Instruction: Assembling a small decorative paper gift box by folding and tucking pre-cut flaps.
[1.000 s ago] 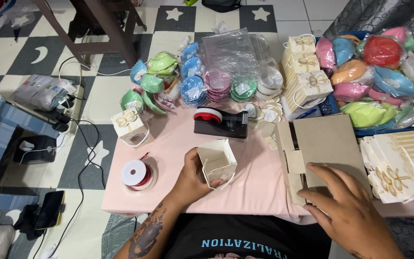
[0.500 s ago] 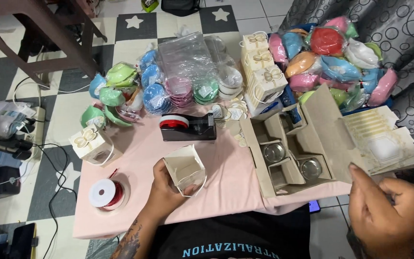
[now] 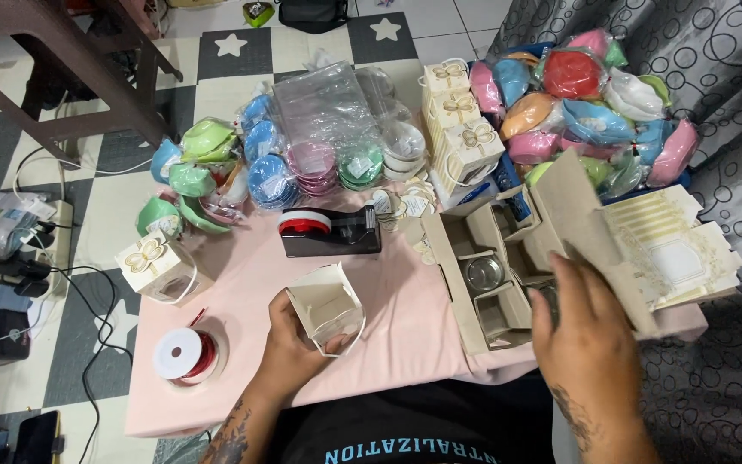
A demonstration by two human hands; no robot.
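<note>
Pink table (image 3: 405, 326) — checkered star floor (image 3: 216, 69).

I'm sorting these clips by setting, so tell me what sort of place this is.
Probably a room in a home used for packing gift favours by hand: a low pink-covered table on a star-patterned black-and-white floor mat, heaps of plastic-wrapped pastel round items, and a black tape dispenser.

— What's in my left hand (image 3: 289, 344)?
— A small cream paper box (image 3: 328, 305), top flaps open, tilted on the pink table (image 3: 405, 331).
— And my right hand (image 3: 590, 339)?
— It reaches into a divided cardboard carton (image 3: 508, 275), flap up, glass jars (image 3: 481, 273) inside.
</note>
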